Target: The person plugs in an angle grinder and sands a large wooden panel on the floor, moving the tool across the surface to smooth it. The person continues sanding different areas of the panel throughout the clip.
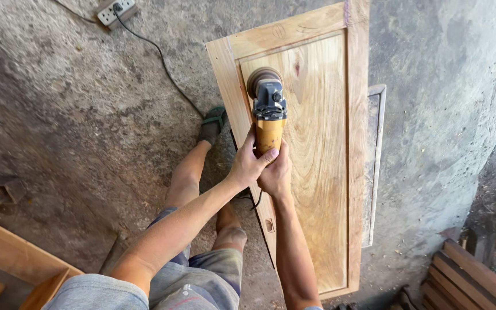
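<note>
From the head camera we see a long rectangular wooden door panel with a raised frame and pale grained centre (322, 172) running away from us, its long axis leading toward the top edge of the view. Grey concrete floor (76, 115) lies open to the left of it, and more bare floor spreads on the right past a grey framed panel (375, 161) half hidden beneath the door's right edge. We hold a yellow and dark grey angle grinder with a round sanding disc (268, 109) over the upper left part of the panel. Our left hand (249, 163) is clenched around the yellow body from the left, and our right hand (276, 175) wraps it from below, the two touching. The tool points away from us, its length lying along the panel's, the disc resting on the wood near the left rail. Its black cable (162, 63) trails across the floor to a white power strip (116, 11).
</note>
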